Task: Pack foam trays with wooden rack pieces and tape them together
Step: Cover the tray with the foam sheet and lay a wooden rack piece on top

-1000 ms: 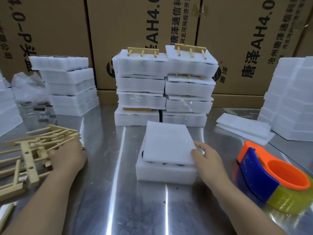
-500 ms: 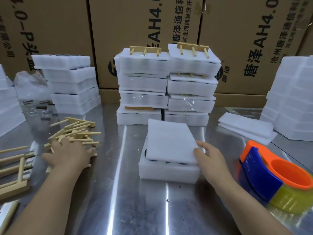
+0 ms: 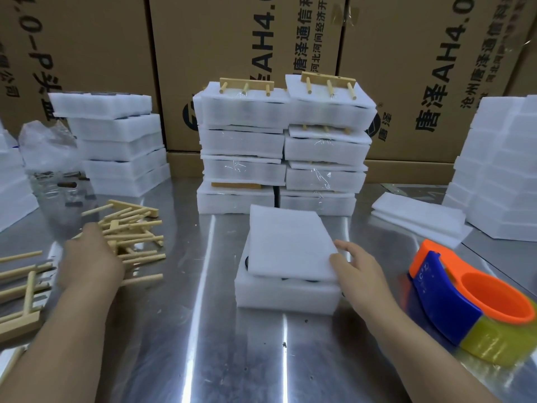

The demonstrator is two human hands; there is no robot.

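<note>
On thin foam sheet (image 3: pixel 287 245) atop foam tray (image 3: pixel 284 296), right hand (image 3: pixel 363 271) flat-fingered; left hand (image 3: pixel 90 257), grip unclear, over wooden rack pieces (image 3: pixel 136 231)

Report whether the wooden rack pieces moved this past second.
Yes: the wooden rack pieces slid right, closer to the foam tray, with the left hand on them.

left hand (image 3: pixel 90 257) forward, palm down, blurred; right hand (image 3: pixel 360 270) forward, palm down, fingers (image 3: pixel 345 248) loosely straight
</note>
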